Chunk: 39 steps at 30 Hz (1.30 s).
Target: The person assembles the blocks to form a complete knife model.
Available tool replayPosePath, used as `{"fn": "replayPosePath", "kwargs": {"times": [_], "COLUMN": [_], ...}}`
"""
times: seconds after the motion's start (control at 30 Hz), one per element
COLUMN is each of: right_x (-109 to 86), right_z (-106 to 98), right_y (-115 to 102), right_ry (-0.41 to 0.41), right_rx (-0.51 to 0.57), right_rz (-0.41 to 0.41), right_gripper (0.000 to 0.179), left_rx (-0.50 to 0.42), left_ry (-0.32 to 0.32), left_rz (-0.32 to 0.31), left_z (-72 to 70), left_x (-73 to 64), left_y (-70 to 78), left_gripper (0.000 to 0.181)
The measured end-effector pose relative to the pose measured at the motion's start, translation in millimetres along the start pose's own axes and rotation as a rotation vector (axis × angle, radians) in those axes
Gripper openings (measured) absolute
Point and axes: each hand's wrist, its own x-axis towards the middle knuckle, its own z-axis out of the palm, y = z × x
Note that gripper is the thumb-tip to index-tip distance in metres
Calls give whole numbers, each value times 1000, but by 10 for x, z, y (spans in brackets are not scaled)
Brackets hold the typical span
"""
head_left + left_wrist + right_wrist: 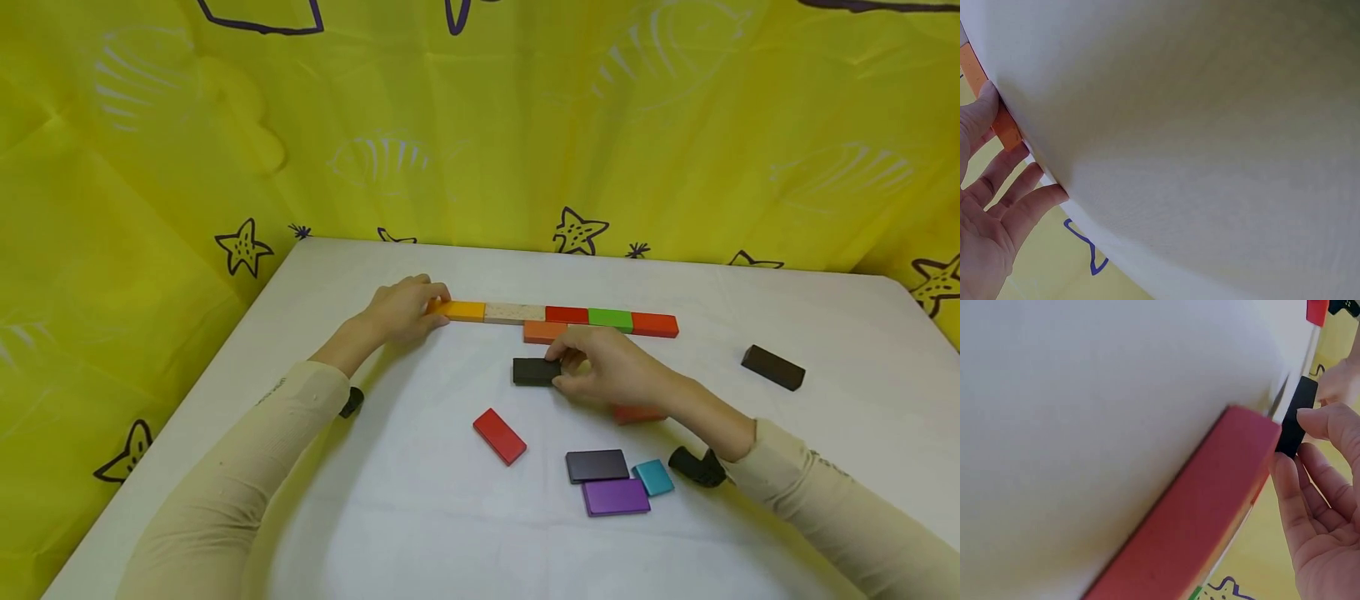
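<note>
Along the far part of the table runs a row of blocks: orange-yellow (465,312), speckled beige (514,313), red (567,315), green (610,320) and red (656,325). At the row's left end my left hand (405,312) pinches the orange-yellow block, thumb on its near side in the left wrist view. In front of the row lies an orange block (544,332), partly behind my right hand (615,367). That hand pinches the right end of a black block (532,372) between thumb and fingers. A red block (637,413) shows partly below the right hand.
Nearer me lie a red block (499,436), a dark grey block (597,466), a purple block (617,497) and a small teal block (654,477). Another black block (773,367) lies far right. A yellow patterned curtain (465,108) hangs behind the white table (420,500).
</note>
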Motion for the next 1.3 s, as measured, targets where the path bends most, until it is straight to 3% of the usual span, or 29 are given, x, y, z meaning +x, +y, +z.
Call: {"fn": "replayPosePath", "kwargs": {"times": [0.93, 1.3], "right_x": [61, 59], "right_z": [-37, -41], "right_y": [124, 107], "right_ry": [39, 60], "right_rx": [-11, -71], "right_rz": [101, 93], "right_gripper": [21, 17], "left_rx": [8, 0], "left_ry": [4, -4], "left_rz": [2, -7], "left_z": [16, 20], "left_x": [16, 25], "left_y": [-3, -8], "left_gripper": [34, 34]}}
